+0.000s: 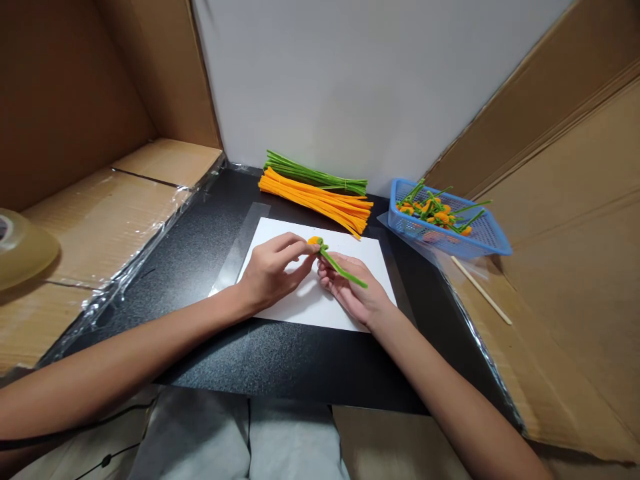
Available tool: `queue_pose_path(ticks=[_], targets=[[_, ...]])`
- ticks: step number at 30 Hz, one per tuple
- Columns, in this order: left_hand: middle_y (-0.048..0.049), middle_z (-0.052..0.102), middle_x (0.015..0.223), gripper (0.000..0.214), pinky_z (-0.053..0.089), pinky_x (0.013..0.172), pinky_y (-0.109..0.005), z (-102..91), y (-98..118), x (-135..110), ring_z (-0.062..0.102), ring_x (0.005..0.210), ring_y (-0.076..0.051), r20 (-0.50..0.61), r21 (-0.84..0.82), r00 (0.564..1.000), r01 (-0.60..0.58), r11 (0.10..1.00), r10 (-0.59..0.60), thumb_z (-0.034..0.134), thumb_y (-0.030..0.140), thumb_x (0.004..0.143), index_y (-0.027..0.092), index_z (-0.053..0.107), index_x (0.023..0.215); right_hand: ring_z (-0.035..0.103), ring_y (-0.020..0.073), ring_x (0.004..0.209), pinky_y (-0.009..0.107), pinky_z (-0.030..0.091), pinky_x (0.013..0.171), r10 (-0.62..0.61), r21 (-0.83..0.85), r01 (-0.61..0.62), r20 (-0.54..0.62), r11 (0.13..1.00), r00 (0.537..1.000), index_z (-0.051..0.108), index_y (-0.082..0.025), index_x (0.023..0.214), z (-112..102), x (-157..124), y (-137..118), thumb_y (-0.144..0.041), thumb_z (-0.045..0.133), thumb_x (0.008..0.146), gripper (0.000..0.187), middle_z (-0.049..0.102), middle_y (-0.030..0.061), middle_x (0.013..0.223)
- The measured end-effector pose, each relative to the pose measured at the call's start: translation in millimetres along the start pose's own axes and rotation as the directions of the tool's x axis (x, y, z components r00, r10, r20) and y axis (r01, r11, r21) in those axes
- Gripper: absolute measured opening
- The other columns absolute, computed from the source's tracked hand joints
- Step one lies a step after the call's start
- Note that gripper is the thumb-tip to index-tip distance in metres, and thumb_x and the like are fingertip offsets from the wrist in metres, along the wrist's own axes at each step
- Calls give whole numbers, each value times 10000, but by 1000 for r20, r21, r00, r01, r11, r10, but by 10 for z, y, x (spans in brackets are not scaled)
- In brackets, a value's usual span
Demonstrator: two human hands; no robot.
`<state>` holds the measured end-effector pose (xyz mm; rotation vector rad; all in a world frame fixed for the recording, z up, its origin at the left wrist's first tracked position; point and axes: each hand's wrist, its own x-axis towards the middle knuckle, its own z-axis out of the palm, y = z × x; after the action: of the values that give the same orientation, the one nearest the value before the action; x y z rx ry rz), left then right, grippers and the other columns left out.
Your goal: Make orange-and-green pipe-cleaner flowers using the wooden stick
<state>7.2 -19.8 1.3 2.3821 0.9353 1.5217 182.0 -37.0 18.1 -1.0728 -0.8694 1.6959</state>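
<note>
The left hand (pixel 273 270) has its fingers (pixel 300 250) pinched shut on a small flower (pixel 330 259) made of fuzzy craft wire, gripping it right at the joint where the orange head (pixel 314 241) meets the green stem (pixel 345 272). The head sits just beyond those fingertips, on the far side. From the pinch the stem runs away to the right and back toward the person, so its long axis lies on a slant, head end far and left, free tip near and right.

The right hand (pixel 353 293) lies under that stem, its fingers (pixel 327 277) loosely curled and almost meeting the left fingertips. Whether they clamp the stem or only support it cannot be told. The free tip rests over the back part of this hand, so the right hand is nearer the tip and the left nearer the head.

Both hands hover over a white sheet (pixel 310 303) on the black bench (pixel 280 360). Beyond the fingers lie a bundle of orange wires (pixel 315 197) and a bundle of green wires (pixel 315 175). Well off to the right of the fingers stands a blue basket (pixel 493 243) of finished flowers.
</note>
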Motion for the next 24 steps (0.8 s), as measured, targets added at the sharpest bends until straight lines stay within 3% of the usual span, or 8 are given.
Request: queue_pose_path(ticks=[4, 7, 10, 12, 15, 20, 22, 24], targets=[[-47, 713, 876, 83, 570, 659, -243, -3, 33, -9, 666, 728, -126, 14, -56, 996, 86, 995, -86, 636, 185, 858, 167, 662, 935, 527, 98, 599, 239, 438, 585, -202, -153, 188, -79, 970, 976, 711, -167, 730, 37, -1, 33, -334, 807, 647, 210, 632, -6, 685], [-35, 717, 830, 37, 567, 643, -238, 6, 63, -17, 666, 684, -123, 19, -111, 986, 170, 979, -168, 654, 186, 837, 165, 654, 867, 545, 121, 619, 265, 451, 610, -400, -352, 341, -107, 872, 910, 699, -173, 720, 53, -3, 70, -317, 772, 689, 165, 649, -1, 684], [-13, 699, 754, 43, 558, 633, -229, 27, 72, -26, 652, 645, -115, 16, -155, 972, 233, 960, -233, 681, 187, 808, 162, 647, 802, 565, 143, 643, 285, 472, 628, -512, -517, 408, -68, 752, 856, 679, -171, 717, 64, -30, 84, -282, 733, 727, 123, 654, 13, 697], [3, 679, 705, 91, 544, 612, -214, 41, 72, -29, 634, 613, -103, 14, -182, 962, 270, 946, -272, 701, 203, 796, 162, 634, 750, 561, 145, 645, 288, 474, 630, -582, -623, 450, -10, 640, 813, 672, -172, 734, 71, -59, 81, -242, 701, 755, 79, 649, 19, 712], [12, 674, 684, 130, 532, 591, -199, 52, 76, -27, 622, 593, -94, 27, -235, 946, 320, 918, -323, 715, 219, 788, 160, 624, 716, 547, 145, 649, 287, 460, 631, -696, -762, 510, 109, 399, 709, 657, -182, 749, 75, -94, 76, -180, 653, 795, 46, 636, 16, 722], [-6, 700, 726, 107, 550, 618, -215, 48, 89, -21, 652, 632, -114, 83, -311, 901, 429, 848, -426, 716, 233, 785, 152, 651, 759, 532, 162, 683, 310, 445, 662, -777, -833, 550, 306, 62, 551, 619, -184, 749, 81, -111, 80, -137, 596, 841, 106, 621, 22, 711], [-13, 707, 739, 113, 561, 632, -228, 44, 87, -17, 664, 648, -125, 100, -326, 888, 455, 828, -449, 722, 245, 781, 151, 660, 769, 536, 167, 697, 321, 456, 683, -775, -838, 544, 319, 38, 545, 607, -187, 748, 85, -106, 82, -144, 595, 846, 107, 615, 22, 714], [-19, 713, 762, 112, 574, 650, -242, 40, 83, -8, 676, 671, -135, 110, -336, 884, 464, 820, -455, 720, 250, 784, 152, 665, 792, 556, 167, 721, 325, 484, 704, -757, -830, 538, 255, 148, 601, 599, -192, 753, 84, -91, 83, -168, 610, 842, 92, 617, 21, 743]])
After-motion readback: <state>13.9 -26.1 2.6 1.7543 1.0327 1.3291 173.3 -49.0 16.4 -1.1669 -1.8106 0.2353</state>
